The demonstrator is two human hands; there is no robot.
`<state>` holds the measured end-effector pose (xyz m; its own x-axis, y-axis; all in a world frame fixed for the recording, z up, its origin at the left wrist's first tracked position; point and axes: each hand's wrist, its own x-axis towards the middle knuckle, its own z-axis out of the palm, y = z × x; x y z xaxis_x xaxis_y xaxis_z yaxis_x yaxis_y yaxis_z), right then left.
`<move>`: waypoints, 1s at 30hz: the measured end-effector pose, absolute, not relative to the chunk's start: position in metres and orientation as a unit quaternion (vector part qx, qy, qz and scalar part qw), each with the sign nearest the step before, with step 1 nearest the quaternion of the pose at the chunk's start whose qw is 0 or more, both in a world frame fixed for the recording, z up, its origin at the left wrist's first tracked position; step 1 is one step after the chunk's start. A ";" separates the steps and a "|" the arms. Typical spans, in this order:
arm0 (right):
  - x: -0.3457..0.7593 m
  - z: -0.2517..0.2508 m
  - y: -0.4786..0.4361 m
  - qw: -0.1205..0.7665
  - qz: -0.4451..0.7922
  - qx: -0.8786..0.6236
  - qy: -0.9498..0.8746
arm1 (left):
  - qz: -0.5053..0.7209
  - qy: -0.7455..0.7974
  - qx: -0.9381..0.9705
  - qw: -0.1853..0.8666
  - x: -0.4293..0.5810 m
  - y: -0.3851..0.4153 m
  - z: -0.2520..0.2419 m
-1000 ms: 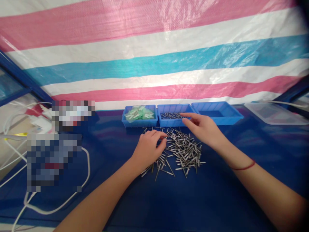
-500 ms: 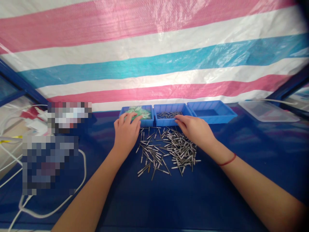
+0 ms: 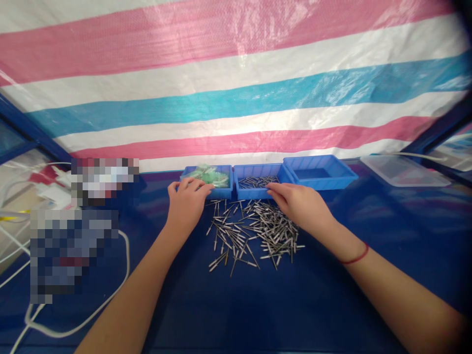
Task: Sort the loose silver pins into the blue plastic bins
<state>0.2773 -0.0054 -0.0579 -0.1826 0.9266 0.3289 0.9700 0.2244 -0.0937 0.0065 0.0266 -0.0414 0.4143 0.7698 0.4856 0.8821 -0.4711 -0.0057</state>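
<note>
My left hand (image 3: 187, 201) lies over the front of the left blue bin (image 3: 231, 183), fingers hooked over its rim and thumb along its front. Crumpled green and clear plastic pieces (image 3: 214, 176) fill that bin. My right hand (image 3: 304, 201) is closed, with thumb and fingertips pinched at the front rim of the middle blue bin (image 3: 247, 193). Inside that bin lie several loose rivets (image 3: 256, 182). Whether a rivet is also between my right fingertips is hidden. Between my forearms, a loose heap of silver blind rivets (image 3: 278, 228) is spread on the dark blue table.
A third blue bin (image 3: 319, 184), without visible contents, stands at the right of the row. Farther right lies a clear plastic lid (image 3: 403, 171). White cables (image 3: 127, 255) and blurred-out items occupy the left side. A striped plastic sheet (image 3: 236, 103) hangs behind.
The left and middle bins have shifted slightly toward me relative to the right bin, my hands staying on them. The view has moved a little. The rivet heap looks the same.
</note>
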 end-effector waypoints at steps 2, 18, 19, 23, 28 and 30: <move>0.278 -0.057 -0.007 0.158 -0.066 -0.615 -0.769 | -0.205 -0.494 -0.835 0.131 0.006 0.024 -0.040; 0.321 -0.044 -0.002 0.224 -0.095 -0.650 -0.720 | -0.198 -0.490 -0.844 0.090 0.005 0.020 -0.035; 0.330 -0.046 0.000 0.205 -0.100 -0.661 -0.714 | -0.196 -0.491 -0.844 0.093 0.006 0.020 -0.034; 0.354 -0.055 0.006 0.127 -0.069 -0.680 -0.719 | -0.191 -0.492 -0.844 0.098 0.006 0.021 -0.034; 0.360 -0.047 0.002 0.115 -0.042 -0.666 -0.736 | -0.186 -0.490 -0.846 0.098 0.005 0.023 -0.035; 0.360 -0.043 -0.001 0.111 -0.031 -0.660 -0.742 | -0.186 -0.491 -0.846 0.096 0.005 0.023 -0.036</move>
